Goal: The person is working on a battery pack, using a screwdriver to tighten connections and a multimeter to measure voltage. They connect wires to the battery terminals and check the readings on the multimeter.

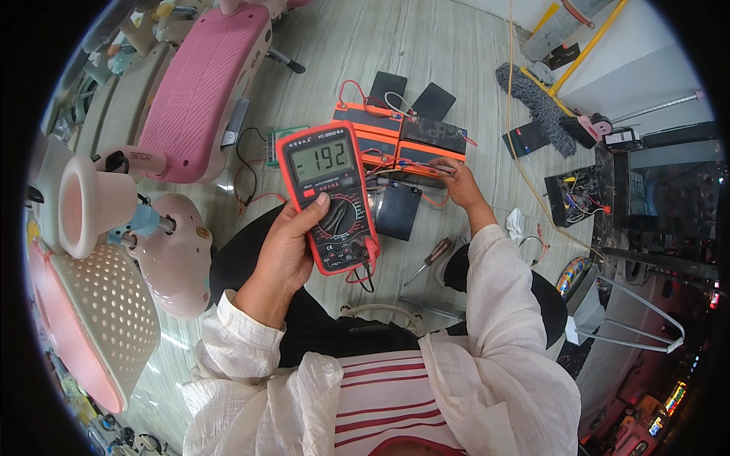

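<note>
Multimeter (328, 194): one, red-cased with a black dial and a grey screen, held up over the person's lap, tilted so that the screen faces the camera; it seems raised this way to be read while the other hand works.
Left hand (285, 251): closed around the multimeter from below and left, thumb lying on the dial's edge.
Test leads (367, 266): a red and a black wire leave the multimeter's lower right corner and hang slack beneath it.
Right hand (456, 182): stretched out to the right of the multimeter, fingers pinched on a thin probe (426, 169) laid against the batteries, apparently pressed to a terminal.
Batteries (403, 137): just beyond the multimeter on the floor, two orange-and-black blocks side by side, wired together with red leads; about three flat black blocks lie around them, the exact count unclear.
Screwdriver (428, 258): one, on the floor right of the multimeter, below the right hand.
Pink scooter (201, 83): one, lying on the floor left of and beyond the multimeter.
Mop (536, 102): one, grey head, far right of the multimeter, with a yellow handle.
Floor (441, 45): pale planks carrying everything.
</note>
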`<state>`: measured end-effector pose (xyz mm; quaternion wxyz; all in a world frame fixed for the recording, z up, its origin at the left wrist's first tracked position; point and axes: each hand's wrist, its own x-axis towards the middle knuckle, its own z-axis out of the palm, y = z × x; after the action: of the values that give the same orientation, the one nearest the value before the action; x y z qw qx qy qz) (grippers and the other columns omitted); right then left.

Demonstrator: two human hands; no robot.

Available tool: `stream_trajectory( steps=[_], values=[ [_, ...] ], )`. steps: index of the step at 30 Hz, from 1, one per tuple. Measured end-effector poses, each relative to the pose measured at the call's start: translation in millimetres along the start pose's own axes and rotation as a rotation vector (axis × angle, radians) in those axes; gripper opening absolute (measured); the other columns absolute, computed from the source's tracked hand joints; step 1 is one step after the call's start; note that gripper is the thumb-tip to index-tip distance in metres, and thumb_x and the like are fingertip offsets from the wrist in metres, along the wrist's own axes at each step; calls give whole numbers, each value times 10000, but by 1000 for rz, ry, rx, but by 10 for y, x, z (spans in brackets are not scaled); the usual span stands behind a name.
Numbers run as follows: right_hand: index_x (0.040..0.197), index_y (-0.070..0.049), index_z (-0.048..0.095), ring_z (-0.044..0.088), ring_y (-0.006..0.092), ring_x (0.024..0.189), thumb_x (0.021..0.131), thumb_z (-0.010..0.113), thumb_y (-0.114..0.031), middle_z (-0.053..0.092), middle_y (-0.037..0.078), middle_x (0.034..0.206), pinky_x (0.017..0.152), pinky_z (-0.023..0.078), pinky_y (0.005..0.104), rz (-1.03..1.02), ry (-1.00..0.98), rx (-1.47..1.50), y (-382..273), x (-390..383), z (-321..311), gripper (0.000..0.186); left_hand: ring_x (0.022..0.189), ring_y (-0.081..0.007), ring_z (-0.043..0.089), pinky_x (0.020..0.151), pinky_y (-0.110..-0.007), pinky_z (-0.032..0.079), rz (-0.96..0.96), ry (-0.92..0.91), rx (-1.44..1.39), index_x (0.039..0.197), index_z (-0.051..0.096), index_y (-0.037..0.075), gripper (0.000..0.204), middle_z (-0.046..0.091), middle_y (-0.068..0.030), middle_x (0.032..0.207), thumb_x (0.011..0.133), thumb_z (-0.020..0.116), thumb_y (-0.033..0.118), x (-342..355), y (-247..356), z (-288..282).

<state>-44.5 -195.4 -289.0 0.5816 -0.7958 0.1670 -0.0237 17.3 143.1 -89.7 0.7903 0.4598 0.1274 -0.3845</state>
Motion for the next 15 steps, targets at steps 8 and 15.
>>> stream_trajectory(
  steps=[8,15],
  values=[
    [1126,-12,668,661,220,1047,927,598,16,693,123,1095,934,498,324,-8,-11,40,115,27,-46,213,1015,-203,690,927,-354,563,1,0,-8,1220,569,37,303,683,-106,1137,967,632,191,5,-4,35],
    [1128,-22,671,654,240,1052,918,605,10,694,125,1094,936,491,332,-22,-1,-10,110,22,-27,222,999,-174,683,889,-327,577,-17,3,-25,1219,571,42,279,680,-95,1111,968,630,148,-8,16,57]
  ],
)
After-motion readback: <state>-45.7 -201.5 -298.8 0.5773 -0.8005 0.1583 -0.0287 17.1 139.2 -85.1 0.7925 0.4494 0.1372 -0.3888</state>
